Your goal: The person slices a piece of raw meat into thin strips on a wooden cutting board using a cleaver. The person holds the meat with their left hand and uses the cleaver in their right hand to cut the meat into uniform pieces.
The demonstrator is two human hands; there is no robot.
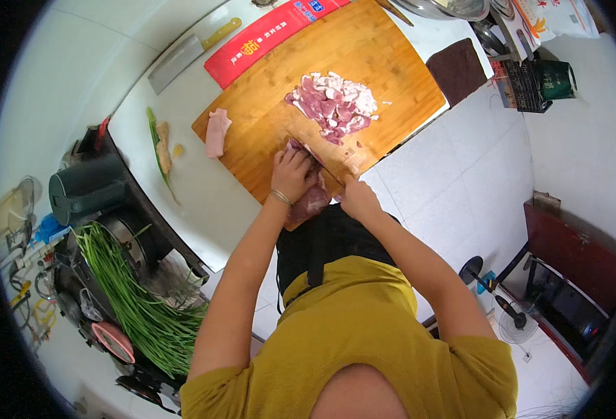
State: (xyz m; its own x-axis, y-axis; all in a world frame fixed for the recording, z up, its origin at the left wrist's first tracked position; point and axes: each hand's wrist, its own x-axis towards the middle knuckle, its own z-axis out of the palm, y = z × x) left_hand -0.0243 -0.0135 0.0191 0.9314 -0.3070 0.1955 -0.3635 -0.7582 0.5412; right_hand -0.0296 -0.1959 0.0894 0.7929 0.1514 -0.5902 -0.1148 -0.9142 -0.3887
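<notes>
A wooden cutting board (252, 112) lies on the white counter. Near its front edge, a chunk of raw meat (312, 200) is under my left hand (292, 173), whose fingers are bent and pressed on it. My right hand (359, 198) is closed round the handle of a knife (325, 167), and the blade stands against the meat beside my left fingertips. Beyond the hands sits a pile of cut meat (332, 105), pink slices with whitish fatty pieces. A separate pale strip of pork skin or fat (217, 133) rests at the board's left edge.
A cleaver (179, 63) and a red package (266, 42) lie behind the board. Ginger (163, 146) and a green onion (153, 129) are to its left. Long green vegetables (137, 300) fill the lower left. A dark cloth (456, 72) hangs at the right corner; a metal bowl (455, 8) stands behind.
</notes>
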